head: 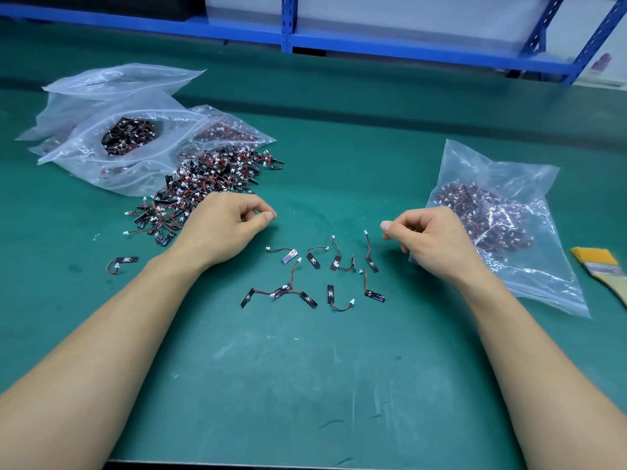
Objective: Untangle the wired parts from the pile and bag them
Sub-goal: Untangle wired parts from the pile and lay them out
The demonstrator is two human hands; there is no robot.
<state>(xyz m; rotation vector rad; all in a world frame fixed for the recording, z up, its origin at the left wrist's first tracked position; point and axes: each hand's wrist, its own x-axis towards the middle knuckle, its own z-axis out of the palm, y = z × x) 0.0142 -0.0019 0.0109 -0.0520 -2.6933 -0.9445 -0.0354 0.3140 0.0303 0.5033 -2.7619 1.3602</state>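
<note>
Between left hand (pixel 226 221) and right hand (pixel 431 236), both curled empty, loose wired parts (pixel 330 294)

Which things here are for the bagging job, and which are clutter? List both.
Job: tangled pile of wired parts; separated wired parts; open zip bag; filled bag.
Lying about: paintbrush; blue shelving.

Loose wired parts (pixel 315 276) lie mid-table between the curled left hand (pixel 227 225) at nine o'clock and right hand (pixel 431 239) at three. The tangled pile (pixel 207 188) sits at ten, a filled bag (pixel 492 164) at three.
</note>
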